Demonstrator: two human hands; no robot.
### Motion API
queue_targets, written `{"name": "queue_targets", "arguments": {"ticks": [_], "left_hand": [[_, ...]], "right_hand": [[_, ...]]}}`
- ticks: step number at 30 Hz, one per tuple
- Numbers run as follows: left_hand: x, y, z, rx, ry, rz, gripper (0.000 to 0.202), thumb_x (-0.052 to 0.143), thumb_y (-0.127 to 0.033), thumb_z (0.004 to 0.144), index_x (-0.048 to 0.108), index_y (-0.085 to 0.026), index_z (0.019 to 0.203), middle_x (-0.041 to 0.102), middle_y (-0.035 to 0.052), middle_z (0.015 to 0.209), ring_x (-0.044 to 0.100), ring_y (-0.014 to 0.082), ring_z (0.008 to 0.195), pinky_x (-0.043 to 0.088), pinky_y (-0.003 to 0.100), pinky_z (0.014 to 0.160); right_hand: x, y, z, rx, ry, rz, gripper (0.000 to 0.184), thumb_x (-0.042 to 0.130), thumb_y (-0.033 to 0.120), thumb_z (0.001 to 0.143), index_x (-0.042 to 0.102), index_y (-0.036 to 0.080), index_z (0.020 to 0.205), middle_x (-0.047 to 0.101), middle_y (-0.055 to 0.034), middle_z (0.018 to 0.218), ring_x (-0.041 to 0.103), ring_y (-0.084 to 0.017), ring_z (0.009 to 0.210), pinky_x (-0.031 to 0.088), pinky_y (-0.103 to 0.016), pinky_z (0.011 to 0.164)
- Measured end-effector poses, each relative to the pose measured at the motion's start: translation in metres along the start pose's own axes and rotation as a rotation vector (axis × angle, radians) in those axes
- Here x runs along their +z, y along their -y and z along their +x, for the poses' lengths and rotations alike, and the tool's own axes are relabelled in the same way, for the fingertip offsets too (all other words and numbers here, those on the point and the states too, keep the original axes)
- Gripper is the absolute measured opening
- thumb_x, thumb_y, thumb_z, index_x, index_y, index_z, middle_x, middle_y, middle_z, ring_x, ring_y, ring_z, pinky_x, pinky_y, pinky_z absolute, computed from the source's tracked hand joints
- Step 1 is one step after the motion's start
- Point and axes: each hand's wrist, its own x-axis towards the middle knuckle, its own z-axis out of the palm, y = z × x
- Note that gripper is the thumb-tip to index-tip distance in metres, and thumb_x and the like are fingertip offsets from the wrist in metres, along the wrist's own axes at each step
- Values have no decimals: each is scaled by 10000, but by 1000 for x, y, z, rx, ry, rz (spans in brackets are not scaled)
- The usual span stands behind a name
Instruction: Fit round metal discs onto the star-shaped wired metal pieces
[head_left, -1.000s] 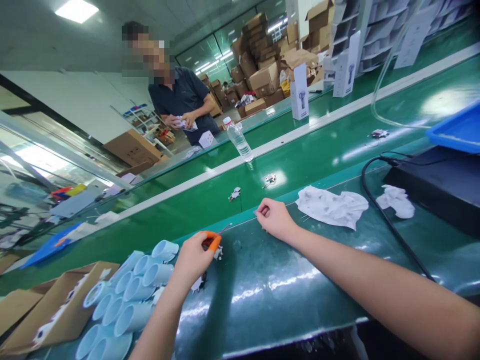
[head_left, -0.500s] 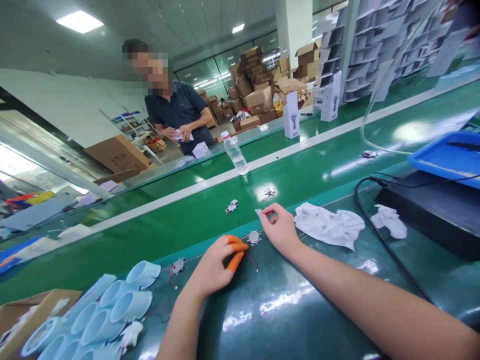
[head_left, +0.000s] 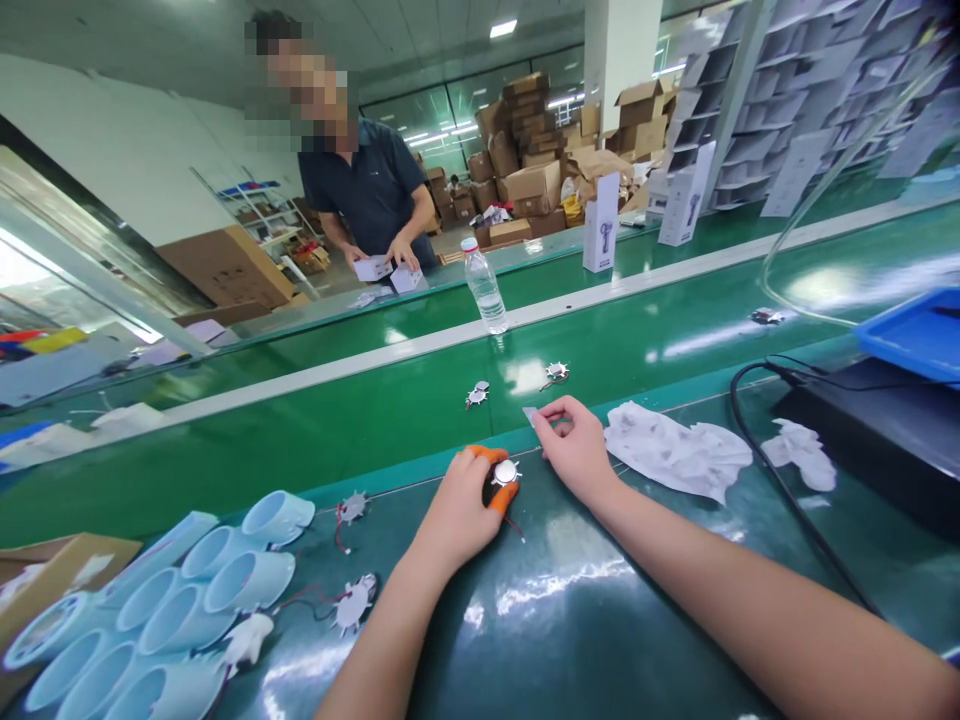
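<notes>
My left hand (head_left: 461, 505), with orange finger cots on thumb and forefinger, pinches a small round silver spiked part (head_left: 505, 472) with thin red wires trailing below it. My right hand (head_left: 574, 450) is curled just to its right, pinching a tiny pale scrap (head_left: 530, 414) between thumb and forefinger. Both hands rest on the dark green bench (head_left: 570, 590). Two more spiked parts (head_left: 352, 507) (head_left: 352, 606) with red wires lie to the left. Pale blue plastic tubes (head_left: 217, 585) are piled at the lower left.
A green conveyor belt (head_left: 360, 415) runs behind the bench, carrying two small parts (head_left: 477, 394) (head_left: 556, 372). Crumpled white cloths (head_left: 675, 452) (head_left: 804, 452), a black cable (head_left: 780, 480) and a black box (head_left: 877, 430) lie right. A water bottle (head_left: 485, 287) stands beyond; a person in a dark shirt (head_left: 367, 195) handles white boxes.
My left hand moved right from the blue tubes, set its fingers on the spiked part and now pinches it. The right hand kept its pinch. The view tilted level.
</notes>
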Motion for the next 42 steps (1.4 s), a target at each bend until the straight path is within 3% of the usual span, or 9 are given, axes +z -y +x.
{"name": "queue_targets", "arguments": {"ticks": [6, 16, 21, 31, 33, 38, 42], "left_hand": [[-10, 5, -3, 3, -40, -68, 265, 681, -239, 881, 685, -241, 1146, 667, 81, 1109, 670, 230, 985, 578, 417, 888], [-23, -18, -5, -11, -85, -146, 250, 729, -295, 862, 692, -231, 1101, 702, 56, 1043, 659, 188, 869, 565, 339, 797], [-27, -18, -9, 41, -26, -164, 247, 702, -275, 887, 683, -233, 1130, 706, 65, 1080, 659, 192, 918, 561, 342, 820], [-30, -24, -14, 156, -106, -124, 272, 716, -240, 875, 670, -232, 1143, 717, 63, 1065, 667, 211, 980, 559, 378, 889], [-31, -22, -13, 141, -70, -105, 273, 686, -232, 893, 660, -230, 1165, 709, 72, 1091, 658, 220, 1017, 551, 394, 920], [-28, -12, -13, 72, 162, 31, 320, 550, -175, 937, 652, -227, 1236, 654, 107, 1199, 619, 255, 1109, 521, 450, 989], [-22, -12, -14, 19, 180, 108, 419, 630, -297, 911, 610, -207, 1320, 603, 127, 1234, 597, 285, 1133, 511, 474, 1009]], "right_hand": [[-1, -1, 1, 15, 17, 20, 234, 691, 433, 843, 609, 218, 801, 674, -27, 762, 572, -136, 462, 446, -271, 441], [-1, 1, 1, 20, 34, 14, 244, 699, 441, 836, 616, 213, 808, 678, -32, 763, 583, -138, 469, 454, -271, 449], [-1, -2, 1, 12, 35, 8, 284, 703, 478, 833, 619, 209, 804, 674, -25, 753, 565, -129, 457, 436, -264, 439], [-1, -3, 1, 12, 49, -1, 277, 705, 467, 832, 619, 204, 811, 664, -15, 755, 560, -122, 474, 436, -253, 461], [-1, -3, 1, 12, 51, -5, 274, 708, 464, 831, 620, 205, 813, 665, -13, 753, 562, -123, 474, 436, -253, 463], [-1, -2, 1, 10, 48, -13, 259, 699, 448, 831, 619, 204, 808, 670, -15, 754, 565, -120, 464, 428, -251, 459], [-1, 0, 1, 4, 54, -14, 227, 689, 418, 829, 619, 203, 805, 672, -17, 752, 578, -125, 483, 436, -250, 468]]}}
